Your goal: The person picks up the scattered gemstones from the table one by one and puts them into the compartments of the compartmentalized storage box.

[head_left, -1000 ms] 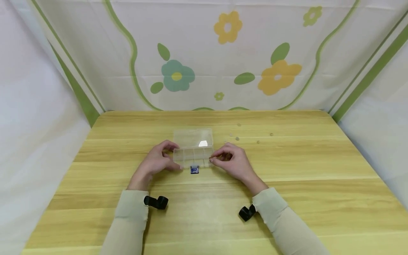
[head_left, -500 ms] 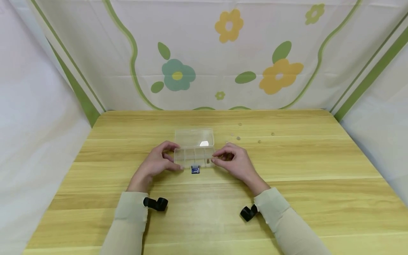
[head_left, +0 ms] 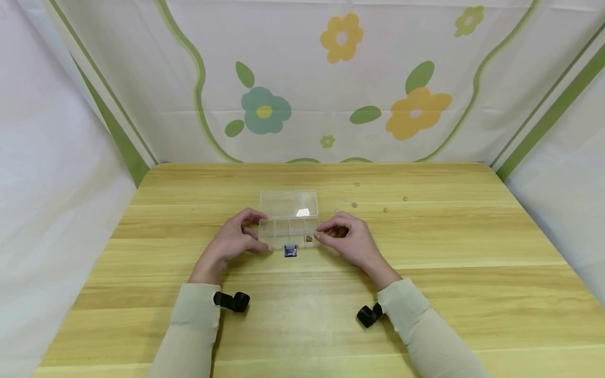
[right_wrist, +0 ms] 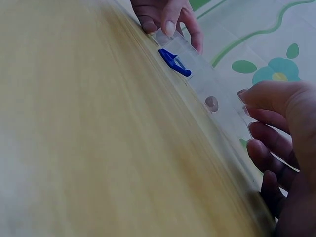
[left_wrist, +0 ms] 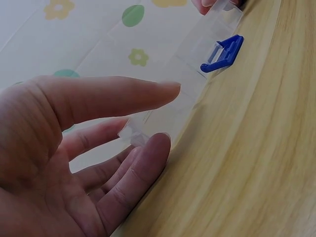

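One small brown piece (head_left: pixel 309 239) lies in the front right compartment of the clear box (head_left: pixel 282 228), lid (head_left: pixel 283 203) open. We note the left hand (head_left: pixel 235 237) gripping the box's left end; the right hand (head_left: pixel 348 239), fingers loosely bent beside the right end, is free of the piece. Blue latch (head_left: pixel 290 251) in front.

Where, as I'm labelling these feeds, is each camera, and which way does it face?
Head: worn on the head, facing forward and down at the table and clear box; left hand, right hand and sleeves show.
Left wrist: worn there, facing the clear box from its left; left hand large, right partly at top.
Right wrist: worn there, facing the clear box from its right; right hand at right, left at top.
Both wrist views share the blue latch.
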`<state>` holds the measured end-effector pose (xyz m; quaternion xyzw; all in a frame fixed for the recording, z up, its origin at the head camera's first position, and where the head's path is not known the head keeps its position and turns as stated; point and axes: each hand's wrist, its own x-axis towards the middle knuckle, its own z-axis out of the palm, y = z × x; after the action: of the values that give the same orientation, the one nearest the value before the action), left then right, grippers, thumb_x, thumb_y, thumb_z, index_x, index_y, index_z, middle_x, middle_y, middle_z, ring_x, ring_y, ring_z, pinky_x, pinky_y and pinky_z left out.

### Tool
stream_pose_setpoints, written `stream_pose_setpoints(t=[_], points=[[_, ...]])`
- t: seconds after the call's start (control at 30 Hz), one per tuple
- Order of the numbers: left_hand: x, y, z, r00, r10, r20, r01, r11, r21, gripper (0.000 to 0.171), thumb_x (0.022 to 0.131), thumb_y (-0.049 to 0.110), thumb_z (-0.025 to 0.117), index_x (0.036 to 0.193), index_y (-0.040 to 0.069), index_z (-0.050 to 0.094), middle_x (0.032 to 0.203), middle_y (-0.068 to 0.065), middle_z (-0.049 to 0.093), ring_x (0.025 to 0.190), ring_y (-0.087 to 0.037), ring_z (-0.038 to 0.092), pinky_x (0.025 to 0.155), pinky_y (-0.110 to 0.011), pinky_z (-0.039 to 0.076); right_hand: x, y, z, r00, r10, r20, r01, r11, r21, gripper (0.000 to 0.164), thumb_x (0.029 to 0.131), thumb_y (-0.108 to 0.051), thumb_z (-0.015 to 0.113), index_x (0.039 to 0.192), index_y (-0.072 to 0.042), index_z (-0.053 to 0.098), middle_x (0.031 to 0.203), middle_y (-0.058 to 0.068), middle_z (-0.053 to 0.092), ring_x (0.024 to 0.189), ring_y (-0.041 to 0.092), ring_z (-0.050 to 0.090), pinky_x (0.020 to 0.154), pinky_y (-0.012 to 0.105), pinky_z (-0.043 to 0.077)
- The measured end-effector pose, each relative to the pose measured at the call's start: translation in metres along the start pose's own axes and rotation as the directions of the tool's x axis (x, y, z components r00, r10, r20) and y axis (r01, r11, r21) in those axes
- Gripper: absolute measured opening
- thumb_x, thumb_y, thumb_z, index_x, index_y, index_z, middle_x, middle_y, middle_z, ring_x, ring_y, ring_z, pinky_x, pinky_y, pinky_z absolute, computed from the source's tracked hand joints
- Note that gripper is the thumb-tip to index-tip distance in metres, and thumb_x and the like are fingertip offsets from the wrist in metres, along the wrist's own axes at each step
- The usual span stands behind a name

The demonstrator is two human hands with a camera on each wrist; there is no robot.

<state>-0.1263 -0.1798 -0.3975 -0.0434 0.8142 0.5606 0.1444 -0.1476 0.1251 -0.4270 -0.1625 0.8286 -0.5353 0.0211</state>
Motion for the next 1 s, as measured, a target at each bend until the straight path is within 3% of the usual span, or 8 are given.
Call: stream_pose_setpoints(t=[0.37,0.67,1.0], points=[[-0.006,0.000,0.002,1.000,-0.012,0.007,0.012,1.000,-0.024,0.075,0.074,0.002,0.095,0.141,0.009,0.062,0.145,-0.014,0.056,0.098,-0.023,0.056,0.077,-0.030,0.055,0.002,0.007,-0.024,0.983,0.100,-0.153,-0.108,0.993,-0.044,0.014,0.093,-0.024,0.086,0.106,-0.018,0.084,0.106,0.002,0.074,0.092,0.018,0.065,0.079,0.025,0.053],[-0.008,0.003,0.006,1.000,-0.005,0.000,0.005,1.000,-0.016,0.073,0.074,0.003,0.095,0.139,0.011,0.063,0.144,-0.012,0.058,0.099,-0.024,0.055,0.080,-0.031,0.052,0.017,0.012,-0.047,0.964,0.112,-0.243,-0.138,0.986,-0.094,0.022,0.094,-0.024,0.085,0.113,-0.013,0.083,0.109,0.009,0.072,0.097,0.020,0.066,0.082,0.022,0.053],[-0.010,0.002,0.006,1.000,-0.007,-0.023,0.007,1.000,-0.004,0.075,0.072,0.002,0.096,0.138,0.010,0.064,0.142,-0.013,0.058,0.097,-0.024,0.055,0.080,-0.032,0.050,0.029,0.018,-0.047,0.977,0.124,-0.173,-0.153,0.975,-0.163,0.029,0.091,-0.027,0.089,0.117,-0.015,0.082,0.113,0.008,0.072,0.099,0.022,0.067,0.086,0.034,0.055]])
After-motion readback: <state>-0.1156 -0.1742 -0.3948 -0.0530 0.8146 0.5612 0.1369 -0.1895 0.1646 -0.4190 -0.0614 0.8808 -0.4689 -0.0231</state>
